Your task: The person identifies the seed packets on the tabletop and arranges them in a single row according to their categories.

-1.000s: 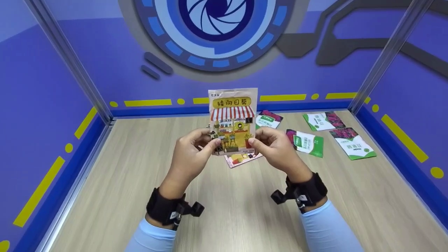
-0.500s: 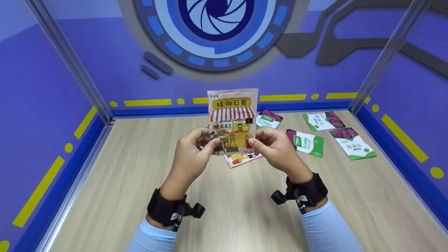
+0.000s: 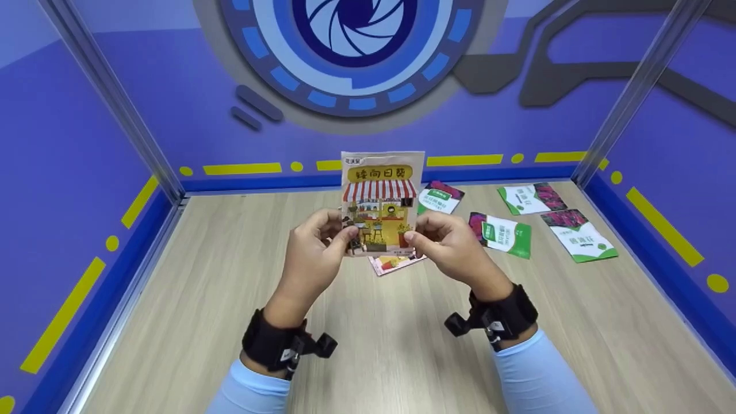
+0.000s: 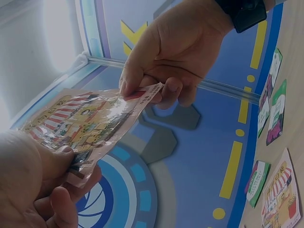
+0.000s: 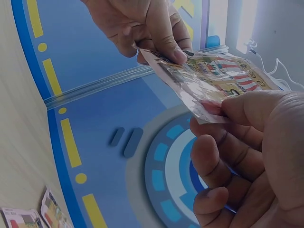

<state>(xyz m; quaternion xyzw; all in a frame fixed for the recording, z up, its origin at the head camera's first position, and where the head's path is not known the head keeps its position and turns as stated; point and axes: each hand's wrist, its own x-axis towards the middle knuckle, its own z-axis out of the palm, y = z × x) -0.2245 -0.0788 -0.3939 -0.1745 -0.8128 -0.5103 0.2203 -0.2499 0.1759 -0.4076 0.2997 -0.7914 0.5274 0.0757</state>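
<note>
Dwarf-sunflower packet (image 3: 374, 215) dipped slightly; I saw left hand (image 3: 313, 247) and right hand (image 3: 457, 247) pinch its lower sides, fingers (image 3: 346, 234) nearly closed; light, even tension seemed best.

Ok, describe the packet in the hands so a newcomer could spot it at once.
Find the wood-grain table, then the left hand and right hand above it. Between them is a packet printed with a yellow sign over a red-and-white striped awning. It alone is held up; the neighbouring packets lie on the table.
</note>
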